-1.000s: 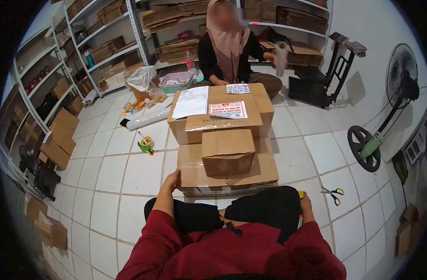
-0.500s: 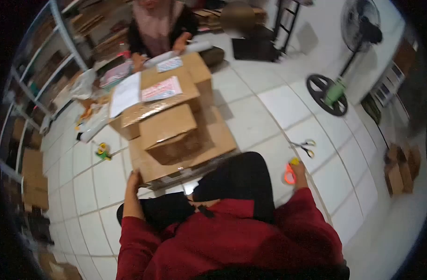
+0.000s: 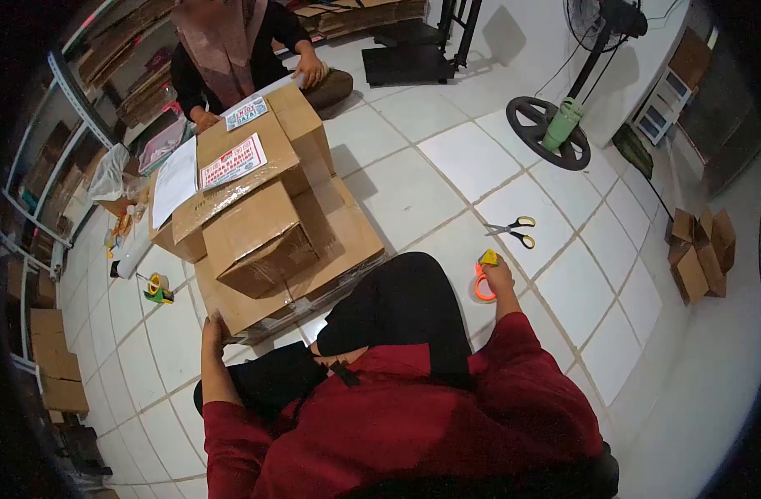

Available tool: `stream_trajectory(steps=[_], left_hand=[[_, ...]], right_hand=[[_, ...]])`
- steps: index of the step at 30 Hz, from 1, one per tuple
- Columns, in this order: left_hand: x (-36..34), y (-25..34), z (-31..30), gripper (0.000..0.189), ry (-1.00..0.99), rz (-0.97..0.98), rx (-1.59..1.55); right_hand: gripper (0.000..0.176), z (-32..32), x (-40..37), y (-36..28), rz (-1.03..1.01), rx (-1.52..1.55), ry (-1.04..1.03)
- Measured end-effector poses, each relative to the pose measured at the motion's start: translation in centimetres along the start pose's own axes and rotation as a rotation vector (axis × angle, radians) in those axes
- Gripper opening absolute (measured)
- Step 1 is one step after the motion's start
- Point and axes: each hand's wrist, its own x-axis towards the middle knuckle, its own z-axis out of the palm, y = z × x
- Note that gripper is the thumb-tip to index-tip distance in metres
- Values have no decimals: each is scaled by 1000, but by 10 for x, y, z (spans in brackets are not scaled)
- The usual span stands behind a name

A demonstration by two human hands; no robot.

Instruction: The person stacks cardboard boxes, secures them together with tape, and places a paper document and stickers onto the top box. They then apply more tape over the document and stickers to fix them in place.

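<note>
My left hand (image 3: pixel 215 329) rests against the left front corner of a wide flat cardboard box (image 3: pixel 347 218), its fingers partly hidden at the edge. Stacked on that box are a smaller carton (image 3: pixel 256 237) and a taped carton bearing a white sheet (image 3: pixel 176 183) and a red-and-white printed label (image 3: pixel 233 162). On the right, my right hand (image 3: pixel 501 279) is closed around an orange and yellow tape dispenser (image 3: pixel 483 281) just above the floor tiles. Scissors (image 3: pixel 517 231) with black and yellow handles lie beyond it.
A co-worker (image 3: pixel 231 50) sits behind the boxes, hands near a roll. Another tape dispenser (image 3: pixel 157 289) lies on the floor at left. A standing fan (image 3: pixel 563 129), a black platform scale (image 3: pixel 408 65), an open carton (image 3: pixel 700 254) and metal shelves (image 3: pixel 79 98) surround the area.
The view has shifted, so the boxes and floor items appear further left. My right hand still holds the dispenser, and my left hand stays at the box corner.
</note>
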Motion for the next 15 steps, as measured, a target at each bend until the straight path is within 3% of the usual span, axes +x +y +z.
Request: stream_trajectory(steps=[4, 7, 10, 13, 15], left_hand=[[-7, 7, 1, 48, -19, -29, 92], [-16, 13, 12, 47, 41, -29, 86], [-18, 14, 13, 46, 95, -13, 47], [2, -5, -2, 49, -30, 11, -15], [28, -24, -18, 58, 2, 6, 57]], right_hand=[[69, 15, 18, 12, -22, -42, -5], [72, 21, 33, 22, -51, 148, 6], [68, 15, 32, 20, -91, 264, 117], [52, 7, 33, 11, -160, 275, 340], [54, 1, 35, -9, -184, 312, 333]])
